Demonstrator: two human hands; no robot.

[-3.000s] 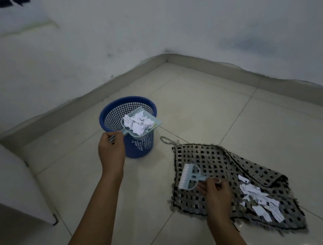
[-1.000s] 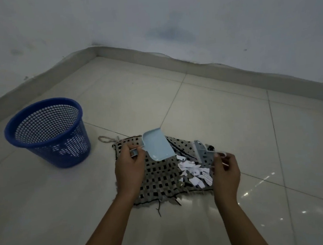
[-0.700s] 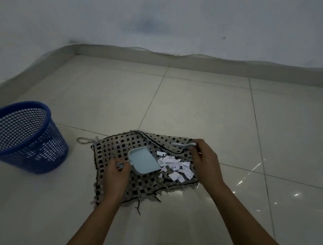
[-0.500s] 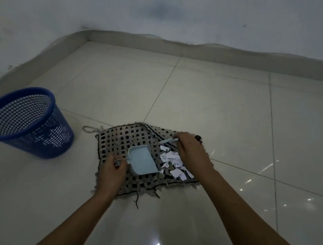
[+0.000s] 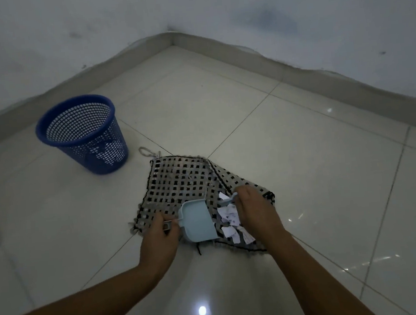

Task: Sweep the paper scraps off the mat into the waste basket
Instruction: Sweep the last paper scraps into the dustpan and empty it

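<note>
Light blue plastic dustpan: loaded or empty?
Empty: light blue plastic dustpan shows a bare inside; white paper scraps lie beside it on the mat.

Blue basket (image 5: 82,133); black-white checked mat (image 5: 178,180); pale-blue dustpan (image 5: 197,221).

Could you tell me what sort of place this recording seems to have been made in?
Probably a bare corner of an indoor room, perhaps in a home. The glossy tiled floor meets plain painted walls at a skirting board, and a blue mesh waste basket stands beside a woven mat.
</note>
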